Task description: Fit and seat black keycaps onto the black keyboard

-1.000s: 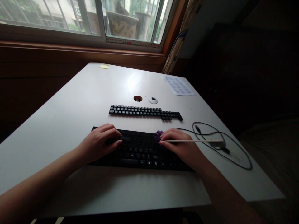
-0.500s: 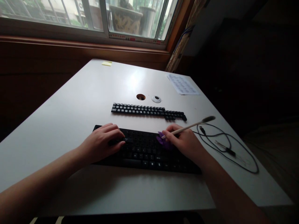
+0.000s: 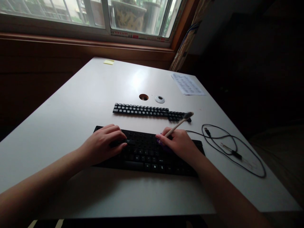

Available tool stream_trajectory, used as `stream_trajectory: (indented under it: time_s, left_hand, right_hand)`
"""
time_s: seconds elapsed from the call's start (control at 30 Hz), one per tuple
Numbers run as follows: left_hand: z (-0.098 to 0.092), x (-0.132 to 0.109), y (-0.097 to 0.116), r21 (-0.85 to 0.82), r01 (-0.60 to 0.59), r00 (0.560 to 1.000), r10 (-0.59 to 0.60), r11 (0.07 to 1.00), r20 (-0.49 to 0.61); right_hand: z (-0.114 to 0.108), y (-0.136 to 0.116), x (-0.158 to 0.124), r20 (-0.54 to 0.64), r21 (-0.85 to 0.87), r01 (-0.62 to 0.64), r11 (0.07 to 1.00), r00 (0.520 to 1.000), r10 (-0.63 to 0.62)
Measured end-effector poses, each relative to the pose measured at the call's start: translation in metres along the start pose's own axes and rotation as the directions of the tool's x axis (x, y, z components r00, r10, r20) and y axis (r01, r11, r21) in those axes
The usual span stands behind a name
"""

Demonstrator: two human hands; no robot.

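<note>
A black keyboard [image 3: 152, 166] lies on the white table, its upper rows bare of keycaps and its lower rows still carrying them. My left hand [image 3: 104, 142] rests over its left part, thumb and fingers pinched on a dark keycap [image 3: 129, 141] with small pale lettering. Over the right-middle part, my right hand [image 3: 177, 141] is closed around a pale-handled brush [image 3: 176, 127], whose dark bristle end points up and away. A purple cloth [image 3: 160, 142] is bunched under the same fingers, mostly hidden by them.
Loose keycaps [image 3: 140, 110] stand in rows behind the keyboard. Farther back are a round cable hole [image 3: 143, 97], its white cover [image 3: 160, 99], printed papers [image 3: 188, 85] and a yellow sticky note [image 3: 109, 62]. A USB cable [image 3: 234, 136] loops across the table's right side.
My right hand has shifted slightly left and the brush has tilted more upright, its bristle end swinging left. Less of the purple cloth shows. My left hand stays in place.
</note>
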State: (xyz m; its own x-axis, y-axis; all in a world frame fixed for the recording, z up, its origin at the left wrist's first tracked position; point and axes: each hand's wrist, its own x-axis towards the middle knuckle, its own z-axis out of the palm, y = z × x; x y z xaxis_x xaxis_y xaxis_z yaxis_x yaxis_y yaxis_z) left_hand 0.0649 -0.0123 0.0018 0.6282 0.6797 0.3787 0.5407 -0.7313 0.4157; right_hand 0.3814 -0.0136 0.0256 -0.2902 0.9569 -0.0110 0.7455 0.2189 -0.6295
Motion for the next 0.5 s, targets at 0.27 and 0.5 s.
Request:
stream_trajectory:
  time_s: [0.27, 0.5]
  left_hand:
    - [0.001, -0.002, -0.001, 0.025, -0.003, 1.0, 0.003, 1.0, 0.001]
    - [0.001, -0.001, -0.002, 0.02, -0.01, 1.0, 0.01, 1.0, 0.011]
  right_hand:
    - [0.004, 0.001, -0.003, 0.061, 0.027, 0.016, 1.0, 0.998, -0.017]
    - [0.011, 0.005, -0.006, -0.068, 0.01, 0.055, 0.998, 0.996, -0.054]
